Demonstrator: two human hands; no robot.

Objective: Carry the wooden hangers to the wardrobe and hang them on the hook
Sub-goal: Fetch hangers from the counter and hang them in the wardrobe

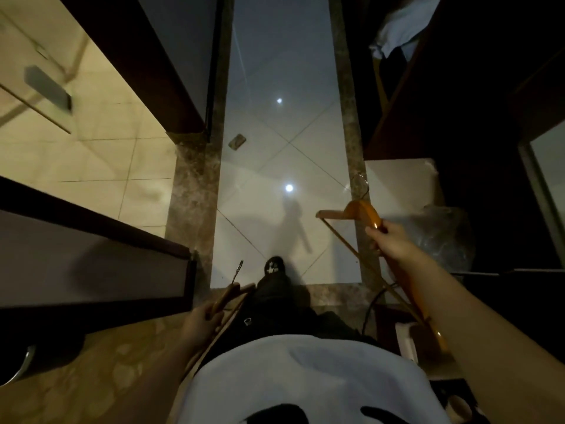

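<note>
My right hand [388,240] grips the shoulder of an orange wooden hanger [362,211], held out over the floor at right; its wire hook [360,183] points up and forward. My left hand [203,316] grips a second, darker wooden hanger [234,293] low beside my leg, with its metal hook [238,269] pointing forward. The open, dark wardrobe [428,87] stands on the right, and a pale cloth [397,32] lies on a shelf inside it. No wardrobe hook shows in the dim light.
A pale tiled corridor floor [281,163] with marbled borders runs ahead. Dark door frames [146,65] stand on the left, beside a lit tiled room [91,142]. A white box [400,179] and a crumpled plastic bag [446,234] sit at the wardrobe's foot. A small object [237,141] lies on the floor.
</note>
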